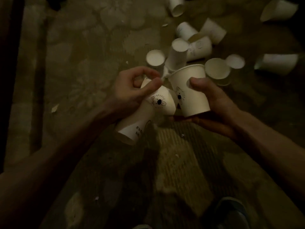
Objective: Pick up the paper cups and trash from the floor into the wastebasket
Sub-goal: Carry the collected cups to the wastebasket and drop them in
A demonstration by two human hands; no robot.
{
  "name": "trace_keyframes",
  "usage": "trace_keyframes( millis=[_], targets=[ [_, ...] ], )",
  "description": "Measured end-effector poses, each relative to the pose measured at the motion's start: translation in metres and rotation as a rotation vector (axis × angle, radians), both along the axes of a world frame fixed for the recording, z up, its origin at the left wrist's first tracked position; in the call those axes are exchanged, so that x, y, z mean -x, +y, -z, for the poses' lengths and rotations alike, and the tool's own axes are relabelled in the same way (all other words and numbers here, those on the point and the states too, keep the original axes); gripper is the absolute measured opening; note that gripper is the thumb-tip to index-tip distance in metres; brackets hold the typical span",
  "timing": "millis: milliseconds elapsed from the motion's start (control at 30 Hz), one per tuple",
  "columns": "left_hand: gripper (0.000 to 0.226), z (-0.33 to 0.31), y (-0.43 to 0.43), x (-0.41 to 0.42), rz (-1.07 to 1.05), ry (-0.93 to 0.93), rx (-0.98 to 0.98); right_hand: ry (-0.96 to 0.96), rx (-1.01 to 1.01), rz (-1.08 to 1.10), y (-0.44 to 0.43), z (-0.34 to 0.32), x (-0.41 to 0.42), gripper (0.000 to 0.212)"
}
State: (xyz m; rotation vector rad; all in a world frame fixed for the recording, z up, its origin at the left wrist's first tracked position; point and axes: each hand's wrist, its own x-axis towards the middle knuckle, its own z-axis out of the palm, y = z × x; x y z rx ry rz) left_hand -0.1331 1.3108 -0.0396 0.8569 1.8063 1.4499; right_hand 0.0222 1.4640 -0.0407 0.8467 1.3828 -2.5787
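Note:
My left hand [132, 90] grips a stack of white paper cups [148, 111] with a small animal face printed on them, the stack's open end pointing down and left. My right hand [212, 103] holds a single white paper cup [189, 93] upright from its right side, thumb on its wall, rim up. The two hold their cups close together above the dim floor. Several more white paper cups [194, 47] lie scattered on the floor beyond my hands, some upright, some tipped. No wastebasket shows in this view.
Small paper scraps [55, 108] lie on the worn stone floor. A ribbed mat [184, 156] lies under my arms. My shoe [231, 210] shows at the bottom right. A dark edge runs down the left side.

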Motion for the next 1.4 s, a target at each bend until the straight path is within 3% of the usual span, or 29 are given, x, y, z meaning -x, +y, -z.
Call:
trace_keyframes(
  millis=[67,267,400,533,600,800,967,1067,1167,1233,1300,1400],
  targets=[
    [0.022,-0.013,0.03,-0.017,0.088,-0.022,-0.042,-0.02,-0.101,0.018,0.014,-0.021,-0.022,0.065],
    [0.029,-0.092,0.134,-0.07,0.436,0.176,-0.065,-0.085,-0.37,0.219,0.06,-0.101,-0.092,0.058],
    [0.034,-0.159,0.205,-0.139,0.677,0.188,-0.165,-0.135,-0.475,0.48,0.088,-0.172,-0.176,0.045],
    [0.037,-0.213,0.254,-0.244,0.906,0.145,-0.321,-0.177,-0.52,0.773,0.084,-0.235,-0.283,0.057],
    [0.041,-0.228,0.262,-0.302,1.032,0.116,-0.382,-0.21,-0.58,0.944,0.066,-0.256,-0.336,0.05],
    [0.036,-0.22,0.246,-0.465,1.303,0.04,-0.458,-0.534,-0.603,1.383,-0.008,-0.266,-0.46,0.077],
    [0.031,-0.173,0.221,-0.566,1.44,0.072,-0.454,-0.795,-0.502,1.605,-0.053,-0.235,-0.52,0.067],
    [0.031,-0.131,0.217,-0.603,1.503,0.165,-0.389,-1.053,-0.378,1.584,-0.061,-0.198,-0.547,0.053],
    [0.038,-0.093,0.22,-0.616,1.682,0.296,-0.181,-1.193,-0.267,1.356,-0.062,-0.163,-0.562,0.057],
    [0.042,-0.084,0.223,-0.614,1.712,0.4,-0.123,-1.242,-0.255,1.23,-0.063,-0.152,-0.569,0.05],
    [0.034,-0.086,0.228,-0.609,1.626,0.543,-0.315,-1.282,-0.318,1.144,-0.061,-0.15,-0.57,0.033],
    [0.021,-0.101,0.235,-0.595,1.521,0.68,-0.562,-1.417,-0.498,0.971,-0.055,-0.157,-0.563,0.03]
  ],
)
